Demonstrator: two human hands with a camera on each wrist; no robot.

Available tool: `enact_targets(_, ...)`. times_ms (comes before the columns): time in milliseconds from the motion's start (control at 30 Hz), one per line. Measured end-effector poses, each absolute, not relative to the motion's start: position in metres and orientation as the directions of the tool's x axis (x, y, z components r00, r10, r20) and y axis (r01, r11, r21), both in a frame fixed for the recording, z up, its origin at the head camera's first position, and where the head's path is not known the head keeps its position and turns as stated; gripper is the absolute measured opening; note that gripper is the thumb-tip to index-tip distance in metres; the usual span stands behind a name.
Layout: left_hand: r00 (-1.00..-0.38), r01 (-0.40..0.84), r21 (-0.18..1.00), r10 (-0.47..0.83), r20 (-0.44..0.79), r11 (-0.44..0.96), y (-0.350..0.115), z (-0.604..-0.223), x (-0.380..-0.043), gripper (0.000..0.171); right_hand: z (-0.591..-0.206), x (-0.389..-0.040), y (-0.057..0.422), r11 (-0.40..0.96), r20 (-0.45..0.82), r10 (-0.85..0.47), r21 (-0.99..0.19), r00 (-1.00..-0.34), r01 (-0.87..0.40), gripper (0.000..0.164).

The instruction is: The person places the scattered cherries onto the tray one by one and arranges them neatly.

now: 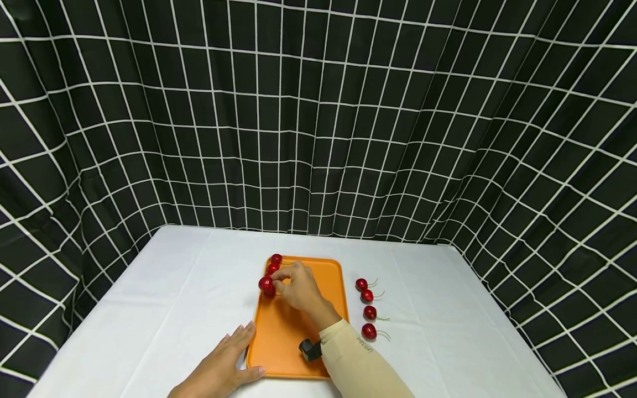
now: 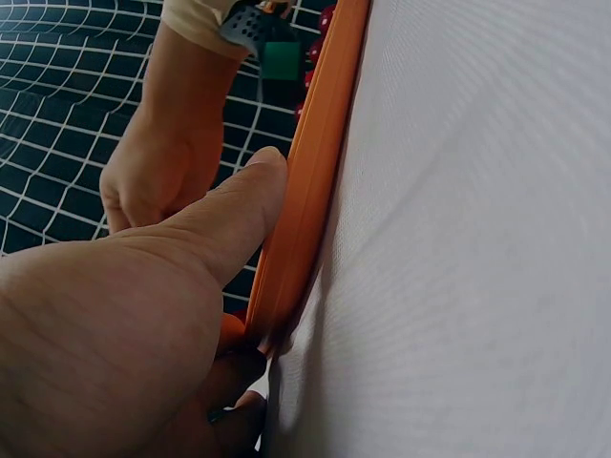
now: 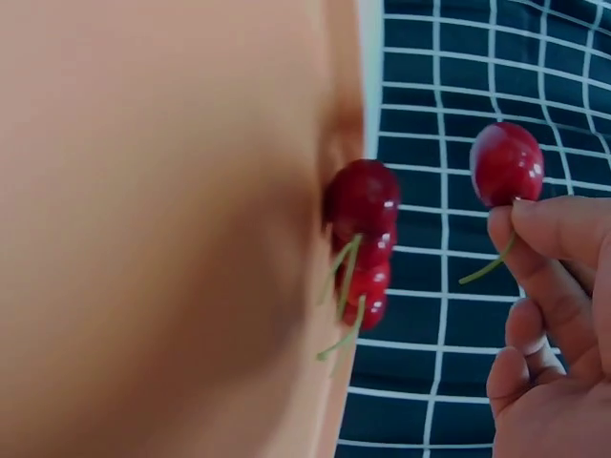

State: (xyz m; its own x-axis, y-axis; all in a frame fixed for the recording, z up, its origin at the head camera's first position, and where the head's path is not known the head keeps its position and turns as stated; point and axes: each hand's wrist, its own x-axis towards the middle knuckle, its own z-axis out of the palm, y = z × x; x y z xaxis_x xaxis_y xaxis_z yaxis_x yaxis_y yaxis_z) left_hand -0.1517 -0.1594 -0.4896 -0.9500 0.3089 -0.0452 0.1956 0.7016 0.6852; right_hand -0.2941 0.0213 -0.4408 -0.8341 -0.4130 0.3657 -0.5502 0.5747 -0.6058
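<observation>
My right hand (image 1: 298,287) pinches a red cherry (image 3: 507,164) close to its green stem, between thumb and forefinger. In the right wrist view the cherry hangs apart from the row of cherries (image 3: 365,198) lying along the edge of the orange tray (image 1: 293,337). Seen from the head, this cherry overlaps the row at the tray's far left side. My left hand (image 1: 224,359) lies at the tray's near left corner, fingers spread along the left side and thumb at the near edge. The left wrist view has the thumb (image 2: 243,200) against the tray's rim (image 2: 304,191).
To the right of the tray, several cherries (image 1: 369,313) with stems lie in a loose column on the white tablecloth (image 1: 438,331). A black strap-like device (image 1: 311,350) sits on the right wrist, over the tray. Black cloth with a white grid (image 1: 308,110) surrounds the table.
</observation>
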Motion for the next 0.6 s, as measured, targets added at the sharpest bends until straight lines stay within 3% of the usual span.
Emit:
enact_targets(300,-0.949,0.219,0.689,0.315,-0.014,0.691,-0.16,-0.49,-0.151,0.098,-0.447,-0.289,0.024,0.641,0.255,-0.479,-0.552,-0.84,-0.533,0.006)
enact_targets(600,-0.95,0.205,0.701,0.312,-0.026,0.683,-0.16,-0.492,-0.151,0.099,-0.453,-0.288,0.022,0.654,0.221,-0.517,-0.521,-0.827,-0.548,0.006)
